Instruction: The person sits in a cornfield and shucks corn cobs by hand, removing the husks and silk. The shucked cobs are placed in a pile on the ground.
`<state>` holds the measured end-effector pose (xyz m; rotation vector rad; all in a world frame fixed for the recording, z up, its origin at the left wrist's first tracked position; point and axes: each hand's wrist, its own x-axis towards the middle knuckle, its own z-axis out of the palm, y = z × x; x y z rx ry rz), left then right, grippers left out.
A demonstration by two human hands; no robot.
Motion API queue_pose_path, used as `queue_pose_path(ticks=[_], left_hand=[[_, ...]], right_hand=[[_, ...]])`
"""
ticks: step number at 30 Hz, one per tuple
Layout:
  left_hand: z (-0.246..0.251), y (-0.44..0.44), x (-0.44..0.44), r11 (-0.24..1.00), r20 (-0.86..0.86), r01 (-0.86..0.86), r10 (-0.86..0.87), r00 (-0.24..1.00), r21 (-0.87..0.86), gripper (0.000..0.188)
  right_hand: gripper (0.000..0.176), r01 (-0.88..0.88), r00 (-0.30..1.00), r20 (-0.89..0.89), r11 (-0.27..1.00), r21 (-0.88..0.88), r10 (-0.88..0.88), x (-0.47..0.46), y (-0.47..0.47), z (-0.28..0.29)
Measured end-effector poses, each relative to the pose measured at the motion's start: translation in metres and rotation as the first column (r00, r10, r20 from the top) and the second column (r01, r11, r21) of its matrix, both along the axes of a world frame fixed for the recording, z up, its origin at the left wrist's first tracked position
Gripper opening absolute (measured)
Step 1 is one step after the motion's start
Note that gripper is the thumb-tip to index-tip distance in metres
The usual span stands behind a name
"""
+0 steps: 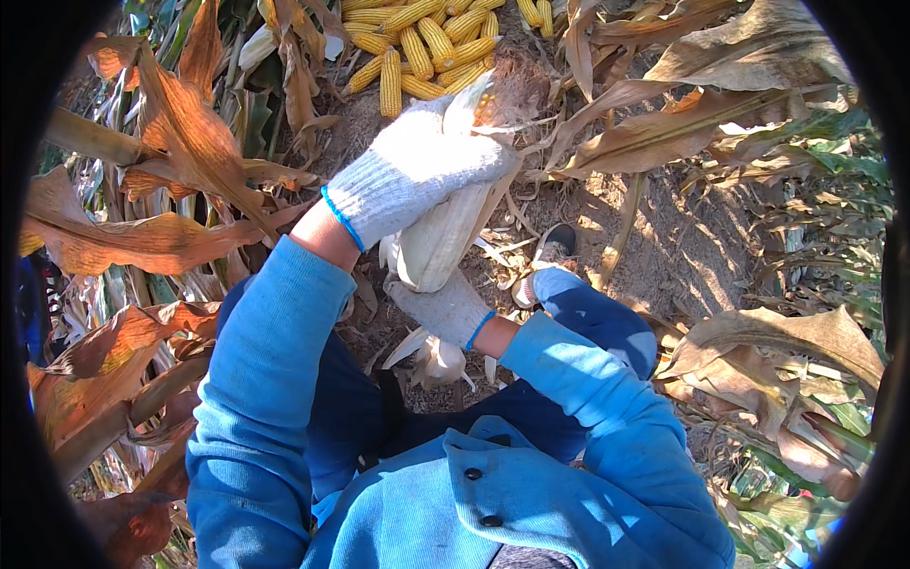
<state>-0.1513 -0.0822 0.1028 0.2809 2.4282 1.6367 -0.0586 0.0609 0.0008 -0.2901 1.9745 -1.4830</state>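
Observation:
An ear of corn in its pale husk (444,231) is held between my two hands, both in white knit gloves with blue cuffs. Around the upper part of the ear, near its tip, my left hand (426,167) is closed. A few yellow kernels and brown silk show at the parted husk just above it. My right hand (448,306) supports the base of the ear from below, its fingers partly hidden by the husk. Beyond my left hand lies a pile of bare yellow corn cobs (426,50).
Dry corn leaves (178,242) crowd in on the left, and more brown leaves (682,135) hang at the upper right. Bare soil (682,242) shows to the right of my shoe (557,243). Stripped husks (437,363) lie on the ground between my legs.

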Motion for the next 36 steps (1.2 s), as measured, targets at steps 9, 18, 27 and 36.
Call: queue_pose_path(ticks=[9,18,27,36], left_hand=[[-0.005,-0.005,0.008,0.976,0.140,-0.077,0.049,0.989,0.204,0.061],[-0.017,0.000,0.007,0.977,0.299,-0.139,0.087,0.950,0.160,0.047],[-0.007,0.008,-0.013,0.466,0.261,-0.559,0.560,0.787,0.686,0.047],[-0.016,0.027,-0.009,0.108,0.566,-0.619,0.308,0.765,0.778,0.046]], right_hand=[[0.023,-0.110,0.994,-0.011,0.994,0.011,0.110,0.015,-0.003,0.000],[0.037,-0.256,0.916,-0.240,0.929,0.268,0.322,0.013,0.001,-0.019],[0.035,0.326,0.941,0.069,0.943,0.069,-0.330,-0.059,0.020,-0.007],[0.027,0.507,0.860,0.188,0.837,-0.203,-0.475,-0.096,0.068,-0.003]])
